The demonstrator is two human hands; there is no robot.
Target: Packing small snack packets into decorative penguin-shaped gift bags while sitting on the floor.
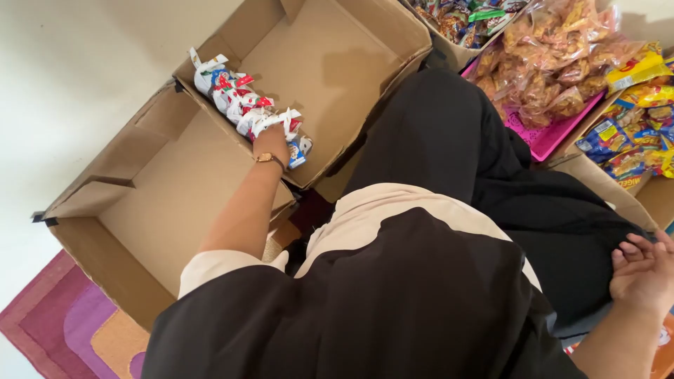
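Left hand (270, 140) clamps on the row of small white-red-blue snack packets (242, 105) along the upper brown cardboard box's (330, 63) left wall, right hand (642, 270) lies loosely curled and empty on the lap; nearer brown cardboard box (161, 189) unfilled, coloured snack bags (632, 126) at right unpacked.

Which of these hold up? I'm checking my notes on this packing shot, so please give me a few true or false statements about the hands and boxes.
1. The left hand rests on a row of small white and red packets. True.
2. The packets lie in the nearer cardboard box. False: they lie in the farther box.
3. The right hand holds a packet. False: it rests open on the dark-clothed leg.
4. A gold bracelet sits on the left wrist. True.
5. The pink tray holds clear snack bags. True.
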